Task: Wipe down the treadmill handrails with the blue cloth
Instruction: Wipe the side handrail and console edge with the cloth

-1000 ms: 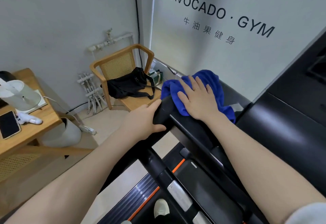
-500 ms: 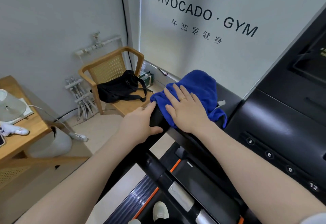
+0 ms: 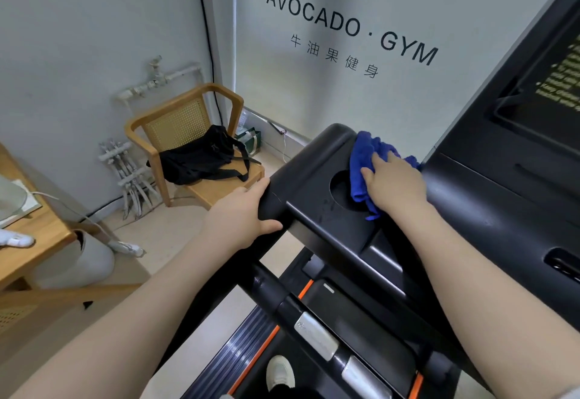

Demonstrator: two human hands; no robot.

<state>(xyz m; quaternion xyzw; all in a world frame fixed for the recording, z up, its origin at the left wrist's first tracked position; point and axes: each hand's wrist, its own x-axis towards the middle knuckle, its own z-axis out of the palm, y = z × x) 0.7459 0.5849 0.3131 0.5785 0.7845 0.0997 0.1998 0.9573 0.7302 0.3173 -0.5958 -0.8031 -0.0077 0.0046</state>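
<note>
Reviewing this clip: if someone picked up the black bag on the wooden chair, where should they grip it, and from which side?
Probably by the strap draped over the black bag toward the seat's open front. The wooden chair has a cane back and arms closing off the other sides, so coming from the front and above looks clearest. The bag is slumped and soft, so its body offers fingers no firm edge.

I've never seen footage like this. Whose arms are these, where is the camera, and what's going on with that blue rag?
The camera sits on a person's head and looks down, so the two bare arms are theirs. They stand on a treadmill in a gym. The right hand presses a blue cloth onto the black side panel, next to a round cup-holder recess. The left hand grips the panel's outer edge. Behind, a black bag lies on a wooden chair; one white shoe shows below.
</note>
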